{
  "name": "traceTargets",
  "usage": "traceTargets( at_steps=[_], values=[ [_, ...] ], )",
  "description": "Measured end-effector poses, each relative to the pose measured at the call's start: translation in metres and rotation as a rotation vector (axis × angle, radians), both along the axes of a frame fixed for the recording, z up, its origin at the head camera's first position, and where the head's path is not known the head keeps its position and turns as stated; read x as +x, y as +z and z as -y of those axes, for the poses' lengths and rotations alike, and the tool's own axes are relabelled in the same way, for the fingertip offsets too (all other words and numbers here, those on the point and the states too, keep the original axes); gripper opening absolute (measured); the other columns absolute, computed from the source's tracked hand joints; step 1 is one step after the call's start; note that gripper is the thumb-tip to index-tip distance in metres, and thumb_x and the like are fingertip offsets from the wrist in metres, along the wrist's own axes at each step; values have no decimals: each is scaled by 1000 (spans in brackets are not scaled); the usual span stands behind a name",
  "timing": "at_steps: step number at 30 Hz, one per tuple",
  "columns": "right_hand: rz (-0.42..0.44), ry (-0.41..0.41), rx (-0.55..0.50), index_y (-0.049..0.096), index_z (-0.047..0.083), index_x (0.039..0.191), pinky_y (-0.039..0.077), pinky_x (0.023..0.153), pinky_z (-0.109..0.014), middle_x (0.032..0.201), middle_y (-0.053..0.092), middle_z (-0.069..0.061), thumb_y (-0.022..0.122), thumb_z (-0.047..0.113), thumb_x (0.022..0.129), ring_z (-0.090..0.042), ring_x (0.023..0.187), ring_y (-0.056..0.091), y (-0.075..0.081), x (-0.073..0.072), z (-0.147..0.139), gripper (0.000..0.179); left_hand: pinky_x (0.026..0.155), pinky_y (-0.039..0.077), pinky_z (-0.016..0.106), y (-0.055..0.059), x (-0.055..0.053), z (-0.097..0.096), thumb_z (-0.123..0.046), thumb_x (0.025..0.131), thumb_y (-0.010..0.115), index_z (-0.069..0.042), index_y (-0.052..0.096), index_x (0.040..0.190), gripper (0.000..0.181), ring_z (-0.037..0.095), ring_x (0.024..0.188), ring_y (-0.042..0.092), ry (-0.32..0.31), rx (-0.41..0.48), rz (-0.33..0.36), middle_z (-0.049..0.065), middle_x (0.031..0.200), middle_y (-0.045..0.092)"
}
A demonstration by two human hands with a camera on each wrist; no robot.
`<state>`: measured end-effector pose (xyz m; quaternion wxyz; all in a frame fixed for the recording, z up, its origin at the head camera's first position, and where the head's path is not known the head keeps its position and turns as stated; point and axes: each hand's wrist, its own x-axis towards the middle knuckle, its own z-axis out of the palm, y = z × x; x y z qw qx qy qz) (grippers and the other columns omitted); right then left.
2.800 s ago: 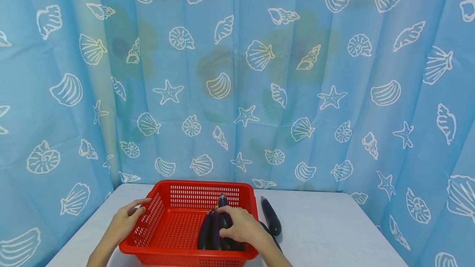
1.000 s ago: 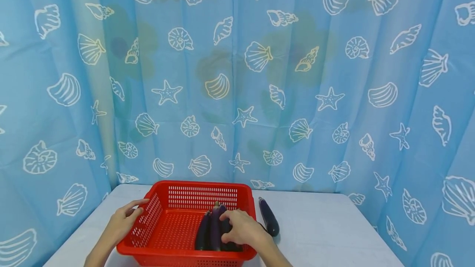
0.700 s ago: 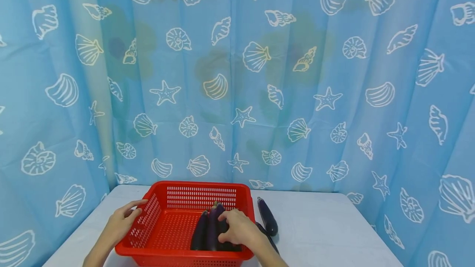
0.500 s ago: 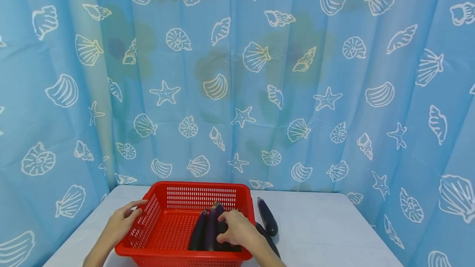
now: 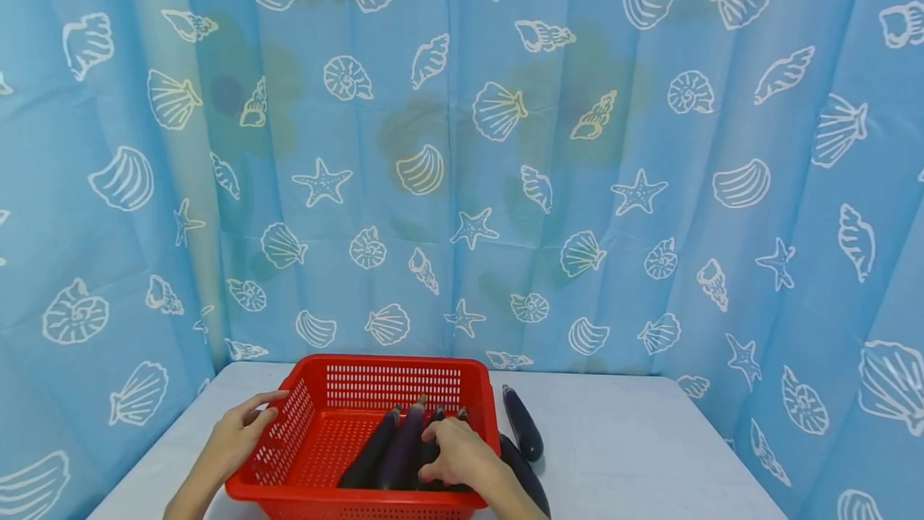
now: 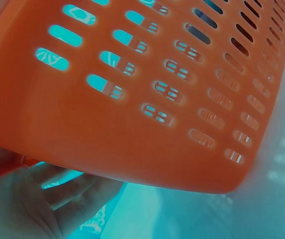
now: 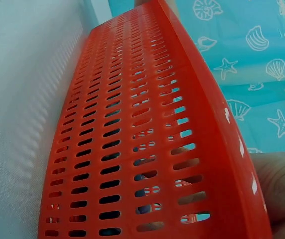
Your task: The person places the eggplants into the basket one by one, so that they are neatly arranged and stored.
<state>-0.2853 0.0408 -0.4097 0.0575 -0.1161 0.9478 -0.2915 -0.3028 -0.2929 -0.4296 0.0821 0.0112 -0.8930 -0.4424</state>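
Note:
In the head view, my left hand (image 5: 234, 433) grips the left rim of a red plastic basket (image 5: 393, 494), fingers reaching along it. The left wrist view shows that hand (image 6: 48, 201) against the perforated wall. My right hand (image 5: 459, 452) is inside the basket's right side, fingers bent over a dark eggplant (image 5: 431, 449), thumb low on its left; the hand hides much of it. Left of it lie a purple eggplant (image 5: 401, 448) and a darker eggplant (image 5: 371, 452), tilted leftward. Another stem (image 5: 463, 413) shows just beyond the hand.
Two more eggplants lie outside the basket on the right: one farther back (image 5: 523, 424), one nearer (image 5: 524, 473) by the right forearm. All stand on a white-covered table (image 5: 635, 440). A blue shell-print curtain (image 5: 462, 183) surrounds the table's back and sides.
The eggplants in the basket have slid and fanned out leftward, their near ends farthest. A stem right of the hand has come into view. Both hands have barely moved.

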Motion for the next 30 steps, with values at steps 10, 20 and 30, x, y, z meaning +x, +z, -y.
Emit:
traceTargets(
  at_steps=[10,20,30],
  values=[
    [35,45,-75,67,15,117,61,75,-42,102,67,-10,83,19,76,-20,78,61,3,1,-5,44,74,62,43,-2,-3,2,-18,101,47,-7,51,140,41,34,99,67,1,-13,1,34,134,54],
    [31,114,-149,66,16,120,61,65,-33,90,66,-3,79,22,81,-18,65,63,13,3,-15,41,75,62,42,-4,-3,1,-19,100,48,-8,51,141,42,34,99,67,4,-22,-5,34,134,53],
    [-10,143,-180,67,14,119,59,59,-27,87,69,-3,79,23,81,-20,60,65,19,1,-28,40,75,62,43,-4,-3,1,-18,101,48,-8,51,141,41,34,100,67,2,-14,-8,33,134,54]
  ],
)
